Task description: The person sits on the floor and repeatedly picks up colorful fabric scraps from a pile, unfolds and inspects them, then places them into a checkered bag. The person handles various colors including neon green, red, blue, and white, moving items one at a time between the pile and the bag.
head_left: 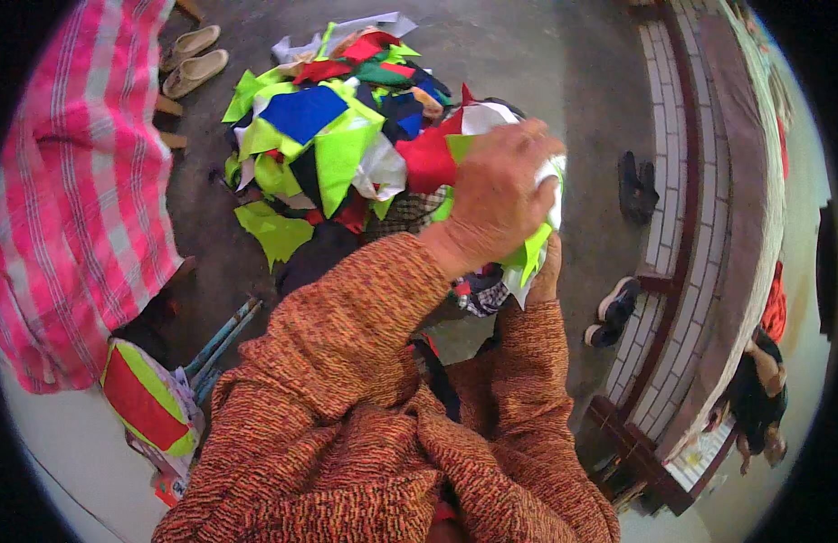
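Observation:
A heap of cloth scraps in lime green, blue, red, white and black lies on the floor in front of me. My left hand is over its right side, with the fingers curled and bent. Whatever may be between those fingertips is hidden from view. Just below and to the right, my right hand grips a bundle of white and lime green cloth pieces, its fingers mostly covered by my sleeve and the cloth. A red scrap lies left of my left hand, and checked cloth shows beneath it.
A pink checked cloth hangs at the left, near pale shoes. Below it rests a red and green patched piece. At the right, dark shoes lie beside a white-brick platform. A dark-clothed figure is beyond.

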`<state>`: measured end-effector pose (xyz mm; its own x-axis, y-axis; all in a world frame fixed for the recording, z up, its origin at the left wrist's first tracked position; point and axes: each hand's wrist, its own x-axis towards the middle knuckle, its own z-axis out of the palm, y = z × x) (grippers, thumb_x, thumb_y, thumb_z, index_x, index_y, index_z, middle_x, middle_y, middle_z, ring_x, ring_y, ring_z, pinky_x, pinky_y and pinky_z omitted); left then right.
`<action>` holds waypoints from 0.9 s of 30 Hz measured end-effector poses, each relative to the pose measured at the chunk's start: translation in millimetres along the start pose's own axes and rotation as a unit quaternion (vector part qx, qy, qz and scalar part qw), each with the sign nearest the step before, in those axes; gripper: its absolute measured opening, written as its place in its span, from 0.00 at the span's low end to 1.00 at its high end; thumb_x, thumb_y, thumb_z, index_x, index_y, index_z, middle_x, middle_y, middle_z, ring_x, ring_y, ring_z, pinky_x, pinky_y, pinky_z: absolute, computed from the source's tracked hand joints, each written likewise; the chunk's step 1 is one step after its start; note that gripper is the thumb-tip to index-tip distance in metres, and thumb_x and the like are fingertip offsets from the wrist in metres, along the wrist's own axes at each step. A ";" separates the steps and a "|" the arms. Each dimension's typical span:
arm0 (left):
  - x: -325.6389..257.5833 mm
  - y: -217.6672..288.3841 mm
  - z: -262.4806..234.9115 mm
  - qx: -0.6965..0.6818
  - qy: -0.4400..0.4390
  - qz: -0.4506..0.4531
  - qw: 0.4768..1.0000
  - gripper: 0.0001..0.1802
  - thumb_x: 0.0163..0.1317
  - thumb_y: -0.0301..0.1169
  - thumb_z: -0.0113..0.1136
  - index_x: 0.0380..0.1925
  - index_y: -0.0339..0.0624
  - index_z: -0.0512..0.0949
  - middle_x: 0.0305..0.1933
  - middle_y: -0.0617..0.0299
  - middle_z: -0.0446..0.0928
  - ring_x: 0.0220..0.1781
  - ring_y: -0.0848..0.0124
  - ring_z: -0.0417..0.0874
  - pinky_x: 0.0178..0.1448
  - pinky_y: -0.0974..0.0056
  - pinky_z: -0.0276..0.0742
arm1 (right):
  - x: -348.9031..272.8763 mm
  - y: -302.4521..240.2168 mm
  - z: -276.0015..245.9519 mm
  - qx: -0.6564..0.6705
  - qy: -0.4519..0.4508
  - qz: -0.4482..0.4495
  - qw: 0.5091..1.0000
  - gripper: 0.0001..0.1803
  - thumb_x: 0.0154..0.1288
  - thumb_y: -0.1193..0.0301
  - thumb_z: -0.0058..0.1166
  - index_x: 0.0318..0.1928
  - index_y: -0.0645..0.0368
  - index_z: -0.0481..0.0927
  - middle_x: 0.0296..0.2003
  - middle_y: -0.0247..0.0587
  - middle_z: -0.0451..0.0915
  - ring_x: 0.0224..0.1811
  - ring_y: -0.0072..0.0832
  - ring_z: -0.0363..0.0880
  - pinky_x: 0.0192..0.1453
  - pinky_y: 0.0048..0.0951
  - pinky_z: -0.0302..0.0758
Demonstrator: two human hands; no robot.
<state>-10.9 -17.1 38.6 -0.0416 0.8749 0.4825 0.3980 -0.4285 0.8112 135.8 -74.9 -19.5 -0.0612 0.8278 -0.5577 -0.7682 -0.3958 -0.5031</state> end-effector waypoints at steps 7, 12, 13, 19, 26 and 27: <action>-1.4 -27.2 14.1 -0.158 -0.151 -0.184 0.958 0.32 0.52 0.41 0.64 0.55 0.38 0.68 0.51 0.54 0.72 0.53 0.65 0.73 0.57 0.65 0.68 | -10.6 -22.6 -36.7 0.054 -0.103 -0.055 0.992 0.21 0.67 0.63 0.37 0.54 0.64 0.69 0.46 0.46 0.76 0.44 0.35 0.78 0.47 0.35 0.77; 2.8 -22.9 18.1 -0.265 -0.303 -0.203 0.893 0.31 0.52 0.44 0.64 0.54 0.40 0.69 0.47 0.58 0.74 0.50 0.69 0.73 0.56 0.68 0.66 | -26.6 -36.1 -29.8 0.072 -0.147 -0.049 0.985 0.23 0.67 0.60 0.38 0.55 0.63 0.68 0.48 0.47 0.75 0.47 0.36 0.76 0.50 0.36 0.76; 6.3 -12.2 15.0 -0.304 -0.339 -0.248 0.855 0.30 0.52 0.44 0.64 0.53 0.40 0.70 0.46 0.59 0.74 0.49 0.70 0.73 0.56 0.69 0.66 | -29.8 -37.5 -29.1 0.073 -0.154 -0.047 0.984 0.24 0.67 0.59 0.38 0.56 0.63 0.68 0.48 0.47 0.75 0.47 0.36 0.76 0.50 0.37 0.76; 0.5 -12.8 23.6 -0.328 -0.374 -0.314 0.809 0.20 0.57 0.43 0.61 0.44 0.40 0.76 0.38 0.67 0.77 0.42 0.78 0.74 0.51 0.72 0.67 | -36.0 -51.7 -24.1 0.031 -0.102 -0.067 0.992 0.26 0.67 0.55 0.40 0.57 0.62 0.67 0.50 0.47 0.74 0.49 0.37 0.75 0.52 0.38 0.75; -2.9 -21.2 27.9 -0.435 -0.269 -0.413 0.754 0.19 0.64 0.41 0.53 0.45 0.36 0.76 0.42 0.61 0.79 0.40 0.75 0.80 0.46 0.70 0.76 | -26.7 -61.5 -33.5 -0.005 -0.008 -0.120 0.993 0.16 0.69 0.69 0.39 0.52 0.65 0.71 0.46 0.45 0.77 0.45 0.31 0.78 0.47 0.29 0.77; -3.1 -21.5 27.5 -0.459 -0.258 -0.430 0.733 0.20 0.64 0.41 0.53 0.45 0.35 0.76 0.42 0.60 0.79 0.41 0.74 0.80 0.47 0.69 0.77 | -22.1 -61.3 -39.1 -0.050 -0.051 -0.154 0.986 0.16 0.67 0.70 0.41 0.52 0.65 0.71 0.47 0.45 0.76 0.47 0.30 0.78 0.48 0.29 0.76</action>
<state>5.9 -4.5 10.5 0.5321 0.7775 -0.3353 -0.3667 0.5686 0.7364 209.2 -84.5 -2.2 0.0976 0.9482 -0.3024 -0.6935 -0.1531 -0.7040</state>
